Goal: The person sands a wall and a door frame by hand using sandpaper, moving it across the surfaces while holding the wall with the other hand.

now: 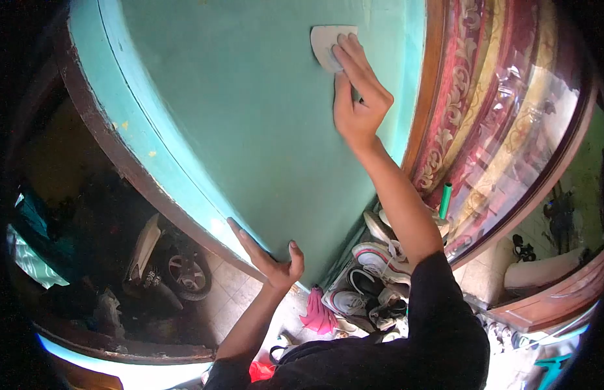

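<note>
My right hand (360, 97) is raised high on the green wall panel (250, 117), its fingers pressing a pale, thin, roughly square piece (324, 47) flat against the surface. I cannot tell whether that piece is paper or a stiff scraper. Lower down, my left hand (272, 260) rests with spread fingers at the light blue edge (178, 162) of the panel, holding nothing.
Several shoes (373, 286) are piled at the foot of the panel. A window with a red and gold curtain (484, 110) is at the right, near a green tube (445, 200). At the left, a motorcycle wheel (188, 276) shows beyond a dark opening.
</note>
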Demonstrator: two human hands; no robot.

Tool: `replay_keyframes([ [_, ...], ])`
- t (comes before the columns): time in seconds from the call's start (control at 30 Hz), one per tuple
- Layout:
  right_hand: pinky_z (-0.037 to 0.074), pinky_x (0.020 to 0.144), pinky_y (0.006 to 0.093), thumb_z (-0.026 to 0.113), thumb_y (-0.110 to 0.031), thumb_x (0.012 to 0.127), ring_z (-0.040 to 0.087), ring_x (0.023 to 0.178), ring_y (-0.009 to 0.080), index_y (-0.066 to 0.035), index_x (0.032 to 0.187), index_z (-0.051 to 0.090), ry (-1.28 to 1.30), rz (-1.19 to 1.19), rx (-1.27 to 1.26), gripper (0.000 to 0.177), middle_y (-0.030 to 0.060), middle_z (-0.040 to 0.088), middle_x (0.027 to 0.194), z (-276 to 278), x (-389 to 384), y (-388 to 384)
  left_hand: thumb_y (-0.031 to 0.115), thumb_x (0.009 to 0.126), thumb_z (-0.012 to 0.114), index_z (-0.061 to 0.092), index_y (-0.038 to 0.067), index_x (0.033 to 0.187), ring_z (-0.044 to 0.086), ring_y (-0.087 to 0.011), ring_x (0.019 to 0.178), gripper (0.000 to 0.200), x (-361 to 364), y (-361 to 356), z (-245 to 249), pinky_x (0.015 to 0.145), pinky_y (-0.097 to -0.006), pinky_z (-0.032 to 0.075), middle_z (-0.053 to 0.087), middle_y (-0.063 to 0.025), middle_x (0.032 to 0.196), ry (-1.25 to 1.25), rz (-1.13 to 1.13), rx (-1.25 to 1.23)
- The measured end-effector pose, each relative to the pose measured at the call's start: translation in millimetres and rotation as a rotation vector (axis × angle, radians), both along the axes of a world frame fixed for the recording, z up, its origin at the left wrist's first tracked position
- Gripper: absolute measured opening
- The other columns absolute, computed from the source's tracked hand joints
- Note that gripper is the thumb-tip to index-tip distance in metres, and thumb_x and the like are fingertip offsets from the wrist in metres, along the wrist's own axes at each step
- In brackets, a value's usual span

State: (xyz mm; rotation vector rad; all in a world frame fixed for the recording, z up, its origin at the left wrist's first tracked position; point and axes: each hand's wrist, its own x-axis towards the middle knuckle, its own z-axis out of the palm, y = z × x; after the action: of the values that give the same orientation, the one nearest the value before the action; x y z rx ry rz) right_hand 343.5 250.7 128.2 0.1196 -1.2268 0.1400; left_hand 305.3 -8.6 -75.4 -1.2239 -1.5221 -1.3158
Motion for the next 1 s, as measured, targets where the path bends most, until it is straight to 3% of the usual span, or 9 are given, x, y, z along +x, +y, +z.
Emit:
replay_keyframes([
  [0.1,0.048,0.111,0.0424,0.059,0.008,0.092,0.061,0.133,0.0363,0.001,0.118,0.075,0.106,0.179,-0.212,0.031,0.0187,0.073,0.127,2.8,-4.1,9.3,0.017,0.086,0.066,0.006,-0.002,0.165,0.009,-0.0585,0.155,0.101,5.8,-4.3,6.7,0.123,-0.0642,0.013,0.006,-0.0439,0.164,-0.011,0.023,-0.031],
  [0.33,0.048,0.111,0.0462,0.061,0.008,0.090,0.061,0.132,0.0386,-0.001,0.115,0.077,-0.067,0.062,0.073,0.030,0.0173,0.073,0.126,-19.9,7.9,-49.4,0.016,0.085,0.067,0.008,-0.003,0.164,0.011,-0.0586,0.154,0.101,2.7,-3.3,2.6,0.123,-0.0637,0.013,0.008,-0.0440,0.164,-0.004,-0.009,-0.006],
  [0.47,0.046,0.113,0.0511,0.064,0.007,0.089,0.063,0.130,0.0377,-0.004,0.114,0.078,0.016,0.123,-0.146,0.031,0.0153,0.074,0.125,-26.0,-0.4,-64.0,0.016,0.084,0.067,0.009,-0.003,0.164,0.014,-0.0610,0.153,0.101,1.4,-3.0,4.6,0.122,-0.0645,0.016,0.010,-0.0460,0.162,0.009,0.001,0.008],
  [0.53,0.046,0.112,0.0535,0.067,0.002,0.088,0.064,0.129,0.0377,-0.005,0.112,0.079,-0.155,0.178,0.226,0.028,0.0150,0.074,0.125,-43.7,7.7,-95.7,0.026,0.093,0.065,-0.001,-0.004,0.164,0.002,-0.0485,0.158,0.101,2.1,-4.0,4.7,0.125,-0.0562,0.008,-0.005,-0.0359,0.169,-0.027,-0.067,-0.031],
  [0.57,0.045,0.112,0.0547,0.069,0.000,0.088,0.064,0.129,0.0377,-0.005,0.111,0.079,-0.243,0.202,0.401,0.026,0.0148,0.074,0.125,-50.5,10.7,-104.4,0.026,0.093,0.065,-0.001,-0.004,0.164,0.002,-0.0485,0.158,0.101,2.3,-5.0,4.3,0.125,-0.0562,0.008,-0.005,-0.0359,0.169,-0.031,-0.067,-0.037],
  [0.73,0.045,0.112,0.0563,0.068,-0.003,0.091,0.063,0.130,0.0381,-0.001,0.111,0.078,-0.030,0.155,-0.023,0.022,0.0132,0.074,0.126,-34.4,-3.3,-80.7,0.021,0.092,0.064,-0.004,-0.004,0.164,0.005,-0.0478,0.158,0.102,0.2,-5.4,4.3,0.125,-0.0548,0.011,-0.007,-0.0367,0.168,-0.022,-0.086,-0.055],
  [0.77,0.045,0.112,0.0569,0.067,-0.003,0.091,0.062,0.131,0.0375,-0.003,0.111,0.079,-0.046,0.188,0.083,0.023,0.0129,0.074,0.127,-37.0,-4.9,-89.5,0.019,0.084,0.067,0.011,-0.004,0.164,0.016,-0.0615,0.152,0.100,-0.9,-0.1,0.4,0.122,-0.0649,0.018,0.012,-0.0460,0.162,-0.019,-0.055,0.041],
  [0.83,0.044,0.112,0.0572,0.067,-0.008,0.091,0.062,0.132,0.0371,-0.006,0.112,0.079,-0.241,0.183,0.343,0.024,0.0126,0.073,0.128,-50.5,11.4,-115.7,0.018,0.083,0.068,0.012,-0.004,0.164,0.016,-0.0611,0.152,0.100,1.1,-1.9,-2.0,0.122,-0.0643,0.019,0.012,-0.0459,0.162,-0.029,-0.042,0.016],
  [1.0,0.045,0.111,0.0565,0.067,-0.007,0.091,0.063,0.130,0.0387,-0.006,0.112,0.079,-0.174,0.148,0.311,0.024,0.0135,0.074,0.125,-37.4,5.9,-102.7,0.017,0.082,0.069,0.015,-0.006,0.162,0.026,-0.0615,0.148,0.099,0.5,-5.0,5.2,0.119,-0.0636,0.025,0.020,-0.0453,0.159,0.001,0.007,0.011],
])
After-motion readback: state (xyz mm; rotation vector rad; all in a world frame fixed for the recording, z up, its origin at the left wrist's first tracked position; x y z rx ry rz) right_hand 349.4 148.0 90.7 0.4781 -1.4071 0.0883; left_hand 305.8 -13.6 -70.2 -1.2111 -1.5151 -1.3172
